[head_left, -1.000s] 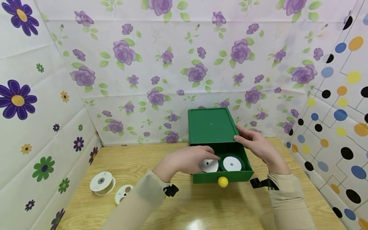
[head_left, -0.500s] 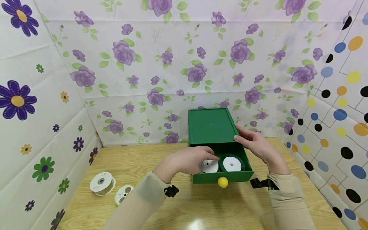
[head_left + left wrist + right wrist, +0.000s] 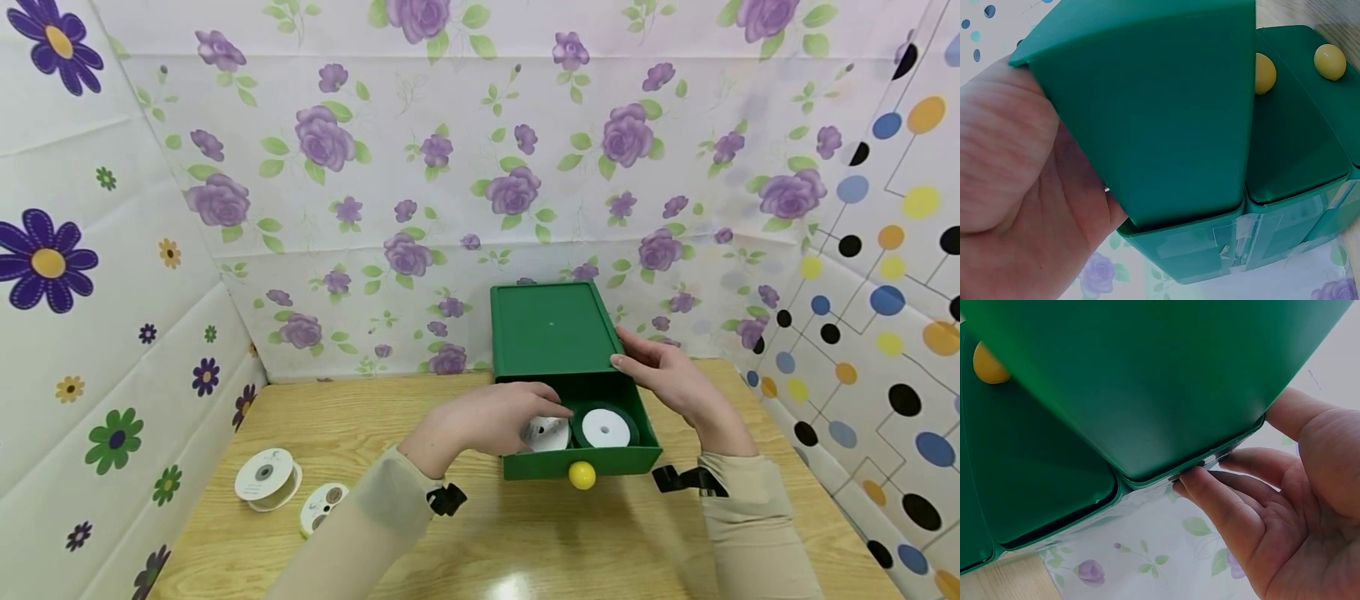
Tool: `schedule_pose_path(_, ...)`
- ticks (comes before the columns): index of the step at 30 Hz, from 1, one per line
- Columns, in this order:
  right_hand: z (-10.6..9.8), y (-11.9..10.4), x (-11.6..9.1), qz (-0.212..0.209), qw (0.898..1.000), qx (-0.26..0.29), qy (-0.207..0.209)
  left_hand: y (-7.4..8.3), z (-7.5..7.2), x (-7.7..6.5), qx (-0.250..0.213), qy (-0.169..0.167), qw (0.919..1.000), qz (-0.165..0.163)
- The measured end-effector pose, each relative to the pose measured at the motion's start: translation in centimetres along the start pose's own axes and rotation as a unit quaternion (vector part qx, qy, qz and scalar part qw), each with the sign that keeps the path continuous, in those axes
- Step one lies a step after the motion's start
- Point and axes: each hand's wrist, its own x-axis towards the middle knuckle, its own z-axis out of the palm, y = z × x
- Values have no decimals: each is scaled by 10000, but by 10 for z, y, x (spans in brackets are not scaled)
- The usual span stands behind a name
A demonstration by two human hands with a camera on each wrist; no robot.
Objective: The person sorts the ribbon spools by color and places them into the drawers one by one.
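Since the earlier pictures, the head view has shifted only a teeny bit (you would hardly spot it), and no other change shows at the left hand (image 3: 495, 417), at the white spool (image 3: 551, 435) under its fingers, or at the right hand (image 3: 673, 382).

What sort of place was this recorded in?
Probably a makeshift filming booth, though the wider room is out of view: a wood-grain table, a rose-print backdrop behind it, and a dotted sheet along its right side.
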Motion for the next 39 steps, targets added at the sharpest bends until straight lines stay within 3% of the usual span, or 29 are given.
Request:
schedule_pose_path(13, -1, -1, -1, -30, 9999, 101, -18, -4, 1, 0, -132, 191, 9996, 128)
schedule_pose_path(18, -1, 0, -1, -50, 9999, 91, -19, -9, 4, -4, -736, 577, 9955, 157)
schedule_pose_path(22, -1, -1, -1, -62, 10000, 62, -17, -13, 8, -9, -1429, 1074, 9835, 265)
schedule_pose_path(25, -1, -2, -1, -63, 10000, 31, -8, -16, 10, -14, -1925, 1525, 9688, 340)
schedule_pose_path(29, -1, -2, -1, -67, 10000, 14, -14, -14, 14, -24, -2585, 2120, 9415, 418)
schedule_pose_path(33, -1, -2, -1, -67, 10000, 30, -23, -8, 18, -35, -3267, 2608, 9073, 446)
schedule_pose_path(39, -2, -1, -1, -60, 9999, 88, -28, 4, 30, -47, -4106, 3265, 8495, 572)
